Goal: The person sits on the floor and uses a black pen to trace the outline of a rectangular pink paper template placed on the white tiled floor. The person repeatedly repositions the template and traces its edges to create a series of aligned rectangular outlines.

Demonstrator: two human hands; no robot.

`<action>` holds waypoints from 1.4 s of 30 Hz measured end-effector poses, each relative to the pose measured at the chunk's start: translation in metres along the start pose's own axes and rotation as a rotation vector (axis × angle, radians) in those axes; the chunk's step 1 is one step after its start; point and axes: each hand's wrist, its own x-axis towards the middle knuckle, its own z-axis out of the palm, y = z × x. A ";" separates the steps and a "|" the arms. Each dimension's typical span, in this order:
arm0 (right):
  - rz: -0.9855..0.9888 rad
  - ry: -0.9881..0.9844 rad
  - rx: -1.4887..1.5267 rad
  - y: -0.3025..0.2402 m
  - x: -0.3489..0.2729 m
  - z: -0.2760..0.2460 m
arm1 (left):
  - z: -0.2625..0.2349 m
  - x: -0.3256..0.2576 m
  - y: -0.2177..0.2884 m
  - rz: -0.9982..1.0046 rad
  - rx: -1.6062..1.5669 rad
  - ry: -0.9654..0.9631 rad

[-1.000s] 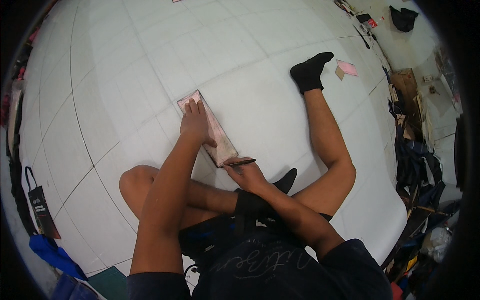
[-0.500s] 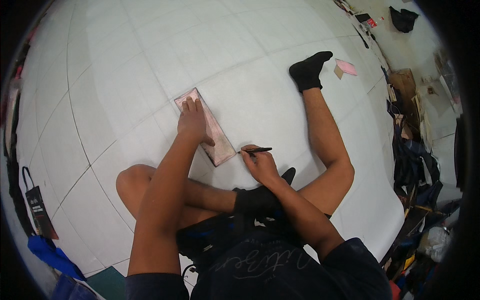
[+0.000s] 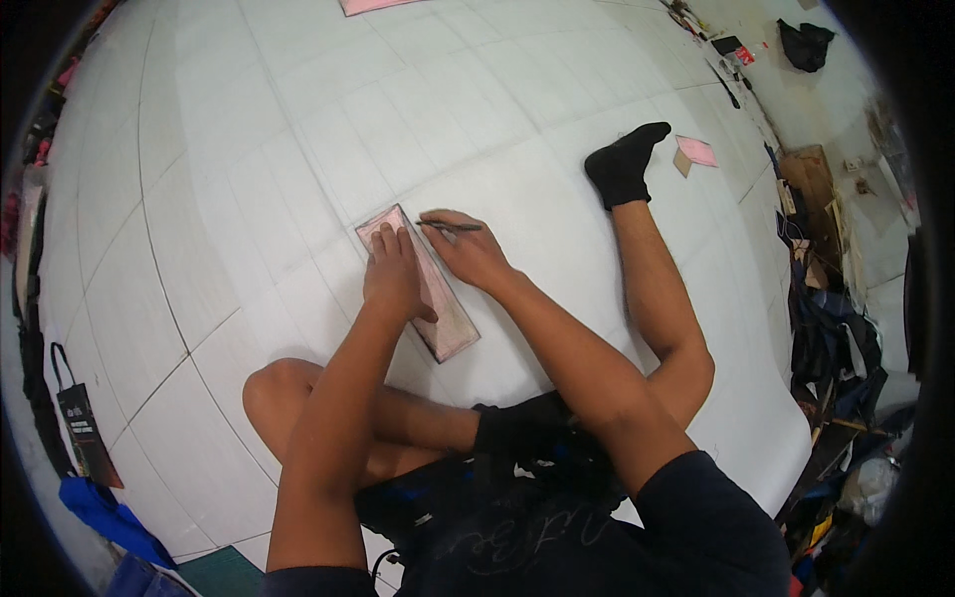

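A long pink rectangular piece (image 3: 453, 328), dark along its edges, lies flat and slanted on a white sheet (image 3: 497, 119) spread over the tiled floor. My left hand (image 3: 393, 279) presses on its upper and middle part, fingers stretched out and thumb apart. My right hand (image 3: 476, 257) grips a dark pen (image 3: 456, 227). The pen's tip is by the long right edge of the pink piece, near its far end; whether it touches the sheet I cannot tell.
My black-socked foot (image 3: 627, 164) rests on the sheet, beside a small pink piece (image 3: 698, 150) and a brown piece (image 3: 682, 163). Another pink piece (image 3: 376, 4) shows at the far edge. Clutter lines the right wall; a black bag (image 3: 85, 428) lies at left.
My right hand has moved with the pen from the near right corner of the pink piece up to its far end. My left hand stays on the piece; the whole view has shifted slightly.
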 end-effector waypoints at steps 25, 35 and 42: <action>-0.350 -0.287 -0.222 0.002 -0.152 -0.073 | 0.006 0.000 -0.007 0.059 -0.079 0.077; 0.023 -0.019 -0.103 0.024 -0.175 -0.075 | 0.034 -0.023 -0.009 0.079 0.017 0.210; -0.042 -0.058 -0.330 0.041 -0.164 -0.049 | 0.035 0.017 0.037 0.172 -0.068 0.346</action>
